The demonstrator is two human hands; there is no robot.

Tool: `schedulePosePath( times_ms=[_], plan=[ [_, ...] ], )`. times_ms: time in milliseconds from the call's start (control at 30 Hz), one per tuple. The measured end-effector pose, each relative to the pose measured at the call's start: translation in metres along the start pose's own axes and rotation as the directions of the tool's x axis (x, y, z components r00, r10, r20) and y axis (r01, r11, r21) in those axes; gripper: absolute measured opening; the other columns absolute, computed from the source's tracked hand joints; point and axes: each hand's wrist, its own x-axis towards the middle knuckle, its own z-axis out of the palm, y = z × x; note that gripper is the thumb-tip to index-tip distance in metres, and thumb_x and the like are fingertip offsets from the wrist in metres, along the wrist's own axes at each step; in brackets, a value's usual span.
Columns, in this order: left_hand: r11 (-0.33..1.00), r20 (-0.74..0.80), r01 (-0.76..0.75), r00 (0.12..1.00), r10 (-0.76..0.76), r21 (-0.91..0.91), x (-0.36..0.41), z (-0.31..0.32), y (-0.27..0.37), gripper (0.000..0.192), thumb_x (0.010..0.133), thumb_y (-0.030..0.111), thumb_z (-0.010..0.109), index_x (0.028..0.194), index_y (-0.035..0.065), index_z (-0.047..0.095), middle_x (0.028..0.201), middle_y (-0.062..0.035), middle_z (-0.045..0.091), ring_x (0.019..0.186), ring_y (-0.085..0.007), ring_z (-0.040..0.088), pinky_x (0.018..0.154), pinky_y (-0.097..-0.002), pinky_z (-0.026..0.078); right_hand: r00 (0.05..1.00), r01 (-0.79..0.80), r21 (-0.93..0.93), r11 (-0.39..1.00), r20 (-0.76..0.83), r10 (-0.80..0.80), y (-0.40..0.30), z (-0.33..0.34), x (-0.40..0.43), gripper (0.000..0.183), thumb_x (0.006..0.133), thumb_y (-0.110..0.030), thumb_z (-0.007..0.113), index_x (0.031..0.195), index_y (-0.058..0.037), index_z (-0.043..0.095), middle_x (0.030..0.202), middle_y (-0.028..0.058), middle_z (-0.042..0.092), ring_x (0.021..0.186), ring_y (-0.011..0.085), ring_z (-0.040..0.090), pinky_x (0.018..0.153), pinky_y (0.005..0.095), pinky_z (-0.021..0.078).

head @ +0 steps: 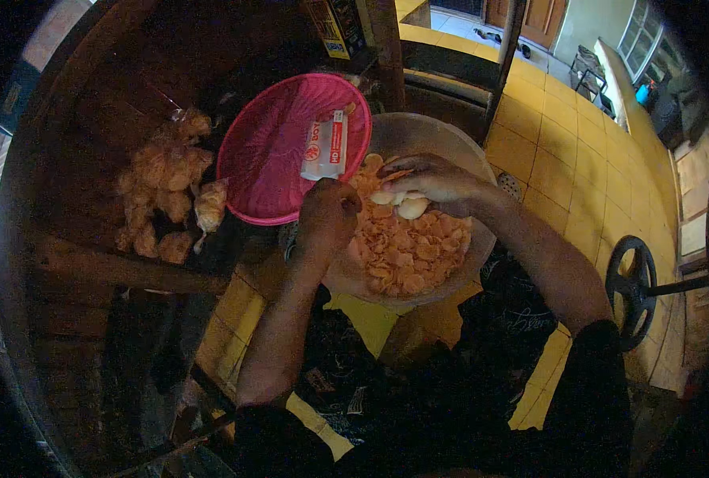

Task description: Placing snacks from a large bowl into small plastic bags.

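Note:
My left hand (pixel 330 212) is curled into a fist between the pink plastic basket and a translucent plastic basin. Whether it pinches anything thin is hidden. My right hand (pixel 429 179) reaches into the basin (pixel 456 140), its fingers bent around a few thin crackers (pixel 397 175). Paler rounded pieces (pixel 413 207) show just under the palm. Orange-brown round crackers (pixel 405 257) fill the basin's lower part. Inside the pink basket (pixel 265 143) lies a pack of clear plastic bags (pixel 326 146) with red print, its lower end close to my left fist.
On the dark wooden surface at left are several filled, tied plastic bags (pixel 163 179), with one bag (pixel 210 206) nearest the basket. A printed carton (pixel 336 30) stands behind. Yellow tiles (pixel 557 161) cover the floor. A black wheel (pixel 631 293) is at right.

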Motion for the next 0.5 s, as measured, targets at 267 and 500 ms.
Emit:
schedulePosePath(
  times_ms=[267,500],
  plan=[
    [0.878,0.074,-0.024,0.997,-0.013,0.478,-0.009,-0.017,-0.003,0.011,0.077,0.007,0.06,0.08,-0.0041,0.06,0.08,-0.0203,0.06,0.077,-0.0339,0.063,0.068,-0.0415,0.051,0.993,0.109,-0.1,0.989,0.058,-0.103,0.012,-0.005,0.003,0.044,0.082,-0.026,0.064,0.117,-0.0006,0.055,0.12,0.0125,0.052,0.111,0.0219,0.051,0.095,0.033,0.0421],
    [0.98,0.13,0.181,0.973,-0.191,0.087,-0.008,-0.025,0.006,0.02,0.08,0.002,0.054,0.097,-0.0072,0.057,0.093,-0.0219,0.061,0.089,-0.031,0.063,0.076,-0.0405,0.051,0.991,0.135,0.0,0.991,0.014,-0.135,-0.004,0.006,-0.005,0.039,0.083,-0.023,0.062,0.114,-0.0003,0.056,0.113,0.0116,0.057,0.106,0.0206,0.055,0.093,0.0312,0.0424]
  ],
)
